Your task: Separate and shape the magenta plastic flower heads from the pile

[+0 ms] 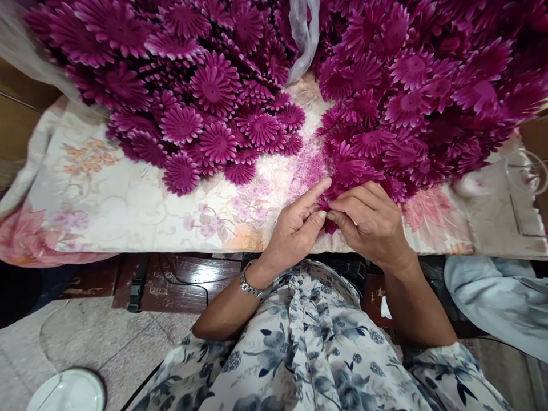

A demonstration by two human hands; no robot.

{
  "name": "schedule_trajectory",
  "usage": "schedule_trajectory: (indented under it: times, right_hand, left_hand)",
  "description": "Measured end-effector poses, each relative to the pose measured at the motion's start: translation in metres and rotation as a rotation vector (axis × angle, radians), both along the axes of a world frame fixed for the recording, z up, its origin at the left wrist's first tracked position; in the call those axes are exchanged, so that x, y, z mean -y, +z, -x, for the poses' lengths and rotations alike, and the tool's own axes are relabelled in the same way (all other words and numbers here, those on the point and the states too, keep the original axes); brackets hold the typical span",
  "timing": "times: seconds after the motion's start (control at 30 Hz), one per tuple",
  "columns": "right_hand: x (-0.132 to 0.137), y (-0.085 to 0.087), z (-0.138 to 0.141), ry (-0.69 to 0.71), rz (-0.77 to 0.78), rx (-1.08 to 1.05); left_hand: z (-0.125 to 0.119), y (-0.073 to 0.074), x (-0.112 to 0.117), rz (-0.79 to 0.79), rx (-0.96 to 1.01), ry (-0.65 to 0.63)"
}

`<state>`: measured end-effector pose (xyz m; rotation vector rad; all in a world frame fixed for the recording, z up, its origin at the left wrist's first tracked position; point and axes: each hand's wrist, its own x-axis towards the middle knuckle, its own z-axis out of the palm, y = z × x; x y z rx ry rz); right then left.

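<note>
My left hand (297,228) and my right hand (368,222) meet at the near edge of a table covered with a floral cloth (107,200). Both pinch a magenta fabric flower piece (329,225), mostly hidden between the fingertips. My left wrist wears a metal watch (250,285). Directly beyond the hands lies a big heap of magenta flower pieces (419,97) on the right. A second heap of the same flowers (192,85) spreads across the left and middle. Fine pink crumbs (308,165) dust the cloth between the heaps.
A clear plastic bag (303,34) hangs between the heaps at the top. A clear round container (526,171) sits at the right edge. A white plate (68,394) lies on the floor at lower left. Pale blue cloth (500,302) shows at right.
</note>
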<state>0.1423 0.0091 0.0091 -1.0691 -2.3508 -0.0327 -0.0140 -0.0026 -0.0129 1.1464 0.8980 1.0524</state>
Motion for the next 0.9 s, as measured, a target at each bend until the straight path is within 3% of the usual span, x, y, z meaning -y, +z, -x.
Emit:
schedule_trajectory:
  times: [0.17, 0.3, 0.4, 0.47, 0.63, 0.7, 0.9]
  right_hand:
    - [-0.004, -0.002, -0.002, -0.167, -0.198, 0.018]
    - [-0.017, 0.008, -0.024, -0.418, -0.465, -0.006]
    - [-0.022, 0.016, -0.040, -0.525, -0.405, 0.062]
    - [-0.019, 0.019, -0.041, -0.482, -0.352, 0.039]
    - [-0.005, 0.014, -0.016, -0.101, -0.108, -0.059]
    - [-0.002, 0.010, -0.007, -0.018, -0.036, -0.056]
    - [-0.003, 0.002, -0.001, -0.086, -0.123, -0.070]
  left_hand:
    - [-0.001, 0.002, 0.001, -0.079, -0.008, -0.024]
    - [-0.001, 0.004, 0.001, -0.073, 0.047, 0.015]
    - [-0.001, 0.004, -0.001, -0.036, 0.050, 0.057]
    - [-0.002, 0.004, -0.002, -0.020, 0.056, 0.080]
    - [-0.005, 0.000, -0.002, 0.006, 0.090, 0.063]
    - [-0.005, -0.001, -0.001, 0.012, 0.098, 0.031]
    - [-0.005, 0.005, 0.001, -0.012, 0.000, -0.001]
